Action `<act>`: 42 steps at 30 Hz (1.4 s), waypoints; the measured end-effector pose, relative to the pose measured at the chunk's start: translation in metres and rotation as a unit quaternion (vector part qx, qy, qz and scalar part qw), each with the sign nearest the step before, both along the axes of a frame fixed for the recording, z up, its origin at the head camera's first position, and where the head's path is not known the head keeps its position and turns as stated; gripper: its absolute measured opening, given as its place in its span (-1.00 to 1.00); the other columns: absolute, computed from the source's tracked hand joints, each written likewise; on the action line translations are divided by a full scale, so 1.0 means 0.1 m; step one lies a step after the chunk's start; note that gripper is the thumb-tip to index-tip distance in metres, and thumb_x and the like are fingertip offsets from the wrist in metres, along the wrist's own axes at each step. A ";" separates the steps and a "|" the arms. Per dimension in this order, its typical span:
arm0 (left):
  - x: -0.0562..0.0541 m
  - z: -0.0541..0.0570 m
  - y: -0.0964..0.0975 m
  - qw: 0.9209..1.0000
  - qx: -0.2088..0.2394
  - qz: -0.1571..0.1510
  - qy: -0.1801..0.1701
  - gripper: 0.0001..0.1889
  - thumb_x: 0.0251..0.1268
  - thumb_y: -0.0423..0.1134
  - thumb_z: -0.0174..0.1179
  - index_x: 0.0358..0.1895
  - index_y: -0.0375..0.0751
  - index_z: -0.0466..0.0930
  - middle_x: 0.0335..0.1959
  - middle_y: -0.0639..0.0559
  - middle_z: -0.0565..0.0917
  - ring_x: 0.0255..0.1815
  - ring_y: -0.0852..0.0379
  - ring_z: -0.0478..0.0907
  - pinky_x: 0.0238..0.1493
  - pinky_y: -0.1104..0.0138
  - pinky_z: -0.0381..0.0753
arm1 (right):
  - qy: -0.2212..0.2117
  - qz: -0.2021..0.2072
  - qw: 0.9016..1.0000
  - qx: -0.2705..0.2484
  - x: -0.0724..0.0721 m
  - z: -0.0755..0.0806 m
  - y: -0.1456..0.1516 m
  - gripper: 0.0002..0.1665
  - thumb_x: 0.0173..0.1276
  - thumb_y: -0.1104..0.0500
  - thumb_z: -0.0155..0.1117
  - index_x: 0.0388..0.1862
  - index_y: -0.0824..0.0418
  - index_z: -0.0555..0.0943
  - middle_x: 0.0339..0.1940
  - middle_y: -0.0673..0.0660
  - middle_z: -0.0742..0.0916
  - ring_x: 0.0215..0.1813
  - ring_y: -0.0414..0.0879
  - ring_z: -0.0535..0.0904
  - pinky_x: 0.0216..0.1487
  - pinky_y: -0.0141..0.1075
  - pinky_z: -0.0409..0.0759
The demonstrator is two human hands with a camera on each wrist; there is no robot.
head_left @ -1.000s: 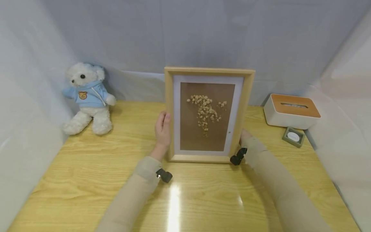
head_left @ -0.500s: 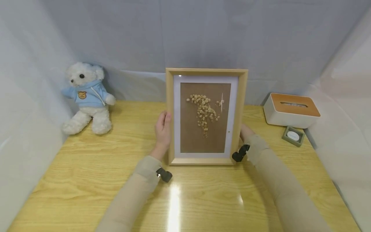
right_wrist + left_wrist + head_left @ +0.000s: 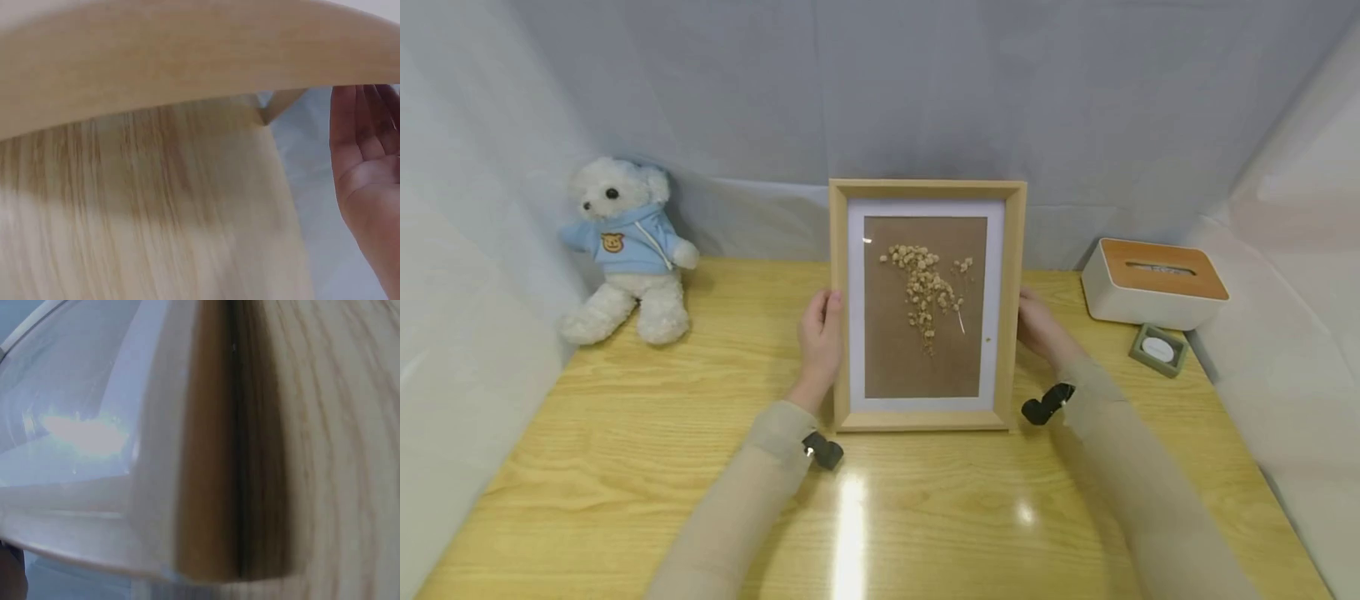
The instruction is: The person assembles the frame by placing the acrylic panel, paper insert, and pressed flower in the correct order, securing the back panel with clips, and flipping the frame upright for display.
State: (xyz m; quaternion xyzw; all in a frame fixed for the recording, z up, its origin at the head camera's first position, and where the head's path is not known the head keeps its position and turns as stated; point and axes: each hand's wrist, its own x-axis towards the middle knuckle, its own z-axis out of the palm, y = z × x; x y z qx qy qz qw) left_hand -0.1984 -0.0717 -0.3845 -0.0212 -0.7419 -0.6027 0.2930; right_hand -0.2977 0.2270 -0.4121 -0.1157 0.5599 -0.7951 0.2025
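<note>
A light wooden picture frame (image 3: 928, 422) stands upright on the table in the head view, with dried flowers on a brown backing inside a white mat. My left hand (image 3: 822, 337) holds its left edge, some fingers hidden behind it. At the right edge my right hand (image 3: 1047, 329) grips the frame, its fingertips out of sight. In the right wrist view, my right hand (image 3: 369, 162) reaches up behind the frame's side (image 3: 187, 53), and a wooden support leg (image 3: 282, 103) shows at the back. Glare covers the glass (image 3: 69, 394) in the left wrist view.
A white plush toy (image 3: 632, 242) in a blue hoodie sits at the back left of the wooden table (image 3: 625, 467). A tissue box (image 3: 1153, 287) and a small green tray (image 3: 1159, 350) with a white oval piece stand at the right. Grey cloth hangs behind.
The frame has turned, its right side swinging inward to the left, so it faces forward more squarely. My right hand has slid higher along its edge; my left hand has barely moved.
</note>
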 end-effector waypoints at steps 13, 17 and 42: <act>-0.02 -0.03 -0.10 0.999 0.016 -0.014 -0.029 -0.73 0.48 -0.35 -0.05 -0.21 -0.59 0.49 -0.50 0.02 0.43 -0.45 0.21 0.33 -0.41 0.45 0.37 | 0.029 0.039 0.999 -0.002 0.07 0.03 0.17 -0.59 0.55 -0.02 -0.17 -0.16 0.05 0.66 -0.24 0.00 0.73 -0.18 -0.17 0.63 -0.14 -0.34 0.60; -0.01 -0.05 -0.12 0.999 0.022 -0.021 -0.033 -0.73 0.48 -0.34 -0.05 -0.23 -0.59 0.47 -0.52 0.06 0.40 -0.47 0.22 0.31 -0.43 0.45 0.36 | 0.051 0.050 0.997 -0.003 0.10 0.04 0.18 -0.63 0.52 -0.06 -0.11 -0.17 0.08 0.62 -0.22 0.00 0.73 -0.13 -0.19 0.63 -0.09 -0.36 0.59; 0.05 0.03 -0.20 0.997 0.023 -0.037 -0.065 -0.72 0.48 -0.34 -0.07 -0.02 -0.58 0.44 -0.36 -0.17 0.52 -0.35 0.18 0.38 -0.28 0.42 0.43 | 0.139 0.026 0.960 0.241 0.21 0.12 0.29 -0.39 0.47 0.23 0.09 0.35 0.53 0.21 0.03 0.26 0.55 -0.06 -0.20 0.57 -0.02 -0.34 0.60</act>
